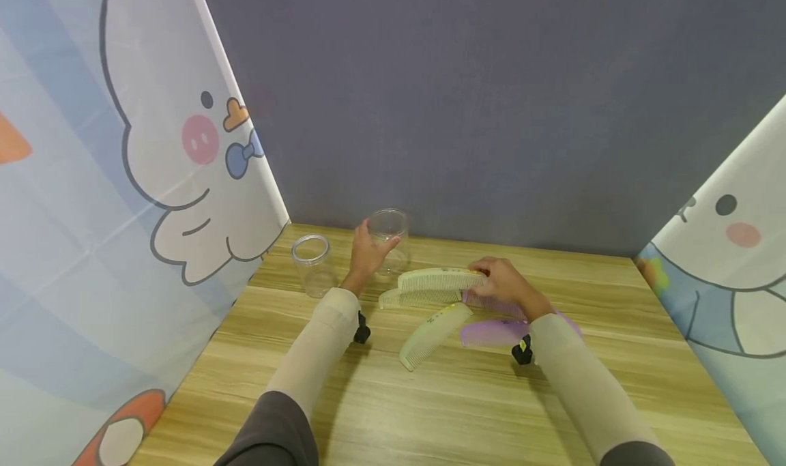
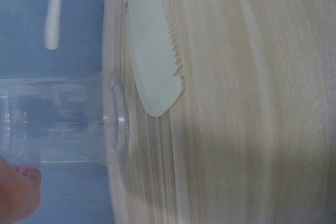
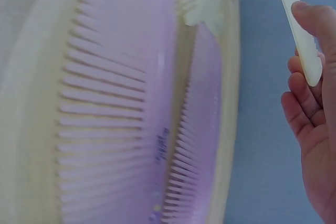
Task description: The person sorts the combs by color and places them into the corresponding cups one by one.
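Note:
My left hand [image 1: 365,254] grips a clear, open-topped plastic jar [image 1: 393,248] from its left side, thumb and fingers around it. In the left wrist view the jar [image 2: 68,121] stands with its base at the tabletop. My right hand [image 1: 506,282] pinches one end of a pale green comb [image 1: 436,279], held above the table with its teeth down and its other end toward the jar. In the right wrist view the thumb presses on this comb [image 3: 300,32]. Below it lie another green comb [image 1: 417,299] and a purple comb [image 1: 494,304], partly hidden by the hand.
A second clear jar [image 1: 316,268] stands left of my left hand. Nearer me lie a green comb [image 1: 432,336] and a purple comb [image 1: 491,333]; more purple shows beyond my right sleeve. A grey wall [image 1: 460,111] backs the wooden table [image 1: 417,418].

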`<state>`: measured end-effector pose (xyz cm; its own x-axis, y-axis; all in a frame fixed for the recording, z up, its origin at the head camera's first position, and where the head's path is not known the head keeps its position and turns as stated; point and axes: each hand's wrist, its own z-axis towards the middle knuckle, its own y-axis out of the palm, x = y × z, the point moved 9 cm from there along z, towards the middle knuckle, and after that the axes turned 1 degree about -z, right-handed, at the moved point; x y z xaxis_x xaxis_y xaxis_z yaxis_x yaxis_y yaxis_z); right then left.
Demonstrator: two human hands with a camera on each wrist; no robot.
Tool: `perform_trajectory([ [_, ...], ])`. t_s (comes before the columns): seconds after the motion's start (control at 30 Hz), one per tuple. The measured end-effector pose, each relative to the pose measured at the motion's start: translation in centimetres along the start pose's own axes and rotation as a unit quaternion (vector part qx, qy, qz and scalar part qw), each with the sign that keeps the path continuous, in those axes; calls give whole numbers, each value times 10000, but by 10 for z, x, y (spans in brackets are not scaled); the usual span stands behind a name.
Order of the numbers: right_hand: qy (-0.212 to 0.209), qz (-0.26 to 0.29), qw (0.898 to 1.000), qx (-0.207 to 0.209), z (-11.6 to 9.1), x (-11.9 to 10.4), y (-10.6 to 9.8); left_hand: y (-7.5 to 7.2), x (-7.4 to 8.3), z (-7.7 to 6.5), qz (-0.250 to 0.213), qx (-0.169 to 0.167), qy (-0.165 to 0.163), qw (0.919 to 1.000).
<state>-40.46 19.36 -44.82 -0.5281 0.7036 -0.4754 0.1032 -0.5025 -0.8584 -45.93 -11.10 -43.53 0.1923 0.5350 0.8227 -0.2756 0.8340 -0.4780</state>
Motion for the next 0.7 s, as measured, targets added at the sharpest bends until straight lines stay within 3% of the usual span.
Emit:
perform_trajectory([
  [0.17,-89,37,9991,422,1,-2,-20,-1,-2,0,-71,-2,-19,10000],
  [0.47,280,333,9963,742,9,0,-47,-1,-5,-1,-40,10,-68,10000],
  [0.7,536,172,9918,1151,21,-3,-61,0,-1,-1,-39,-42,-153,9999],
])
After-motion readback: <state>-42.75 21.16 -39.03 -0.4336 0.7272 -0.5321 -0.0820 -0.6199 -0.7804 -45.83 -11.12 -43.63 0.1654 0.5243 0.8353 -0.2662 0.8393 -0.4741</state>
